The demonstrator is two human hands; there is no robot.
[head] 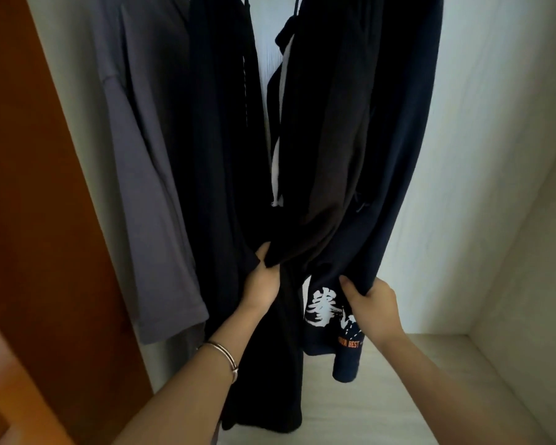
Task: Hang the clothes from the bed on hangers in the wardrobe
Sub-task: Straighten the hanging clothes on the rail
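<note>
bracelet [221, 352]: thin metal band on the left wrist, nearest the camera, down-left of the navy T-shirt [405, 149].
left hand [261, 282]: fingers and thumb curled, pinching a bunched lower edge of the dark garment [305, 139], just left of the navy T-shirt's hem.
right hand [372, 299]: fingers curled, gripping a fold of the navy T-shirt low down, right beside its white print [325, 308].
navy T-shirt: hangs inside the wardrobe, rightmost of the row; the white characters and a line of orange lettering sit near the hem, and one sleeve end dangles below.
dark garment: black with a brownish fold, hangs touching the navy T-shirt's left side, pulled in toward the left hand at the bottom.
long black garment [215, 162]: hangs left of the navy T-shirt, past the dark garment; reaches lower than the T-shirt.
grey shirt [148, 155]: hangs furthest left from the navy T-shirt, well apart.
wardrobe floor [382, 399]: pale board below the navy T-shirt.
wardrobe wall [495, 139]: pale, behind and right of the navy T-shirt.
orange panel [29, 187]: wooden, far left of the navy T-shirt, beyond the grey shirt.
</note>
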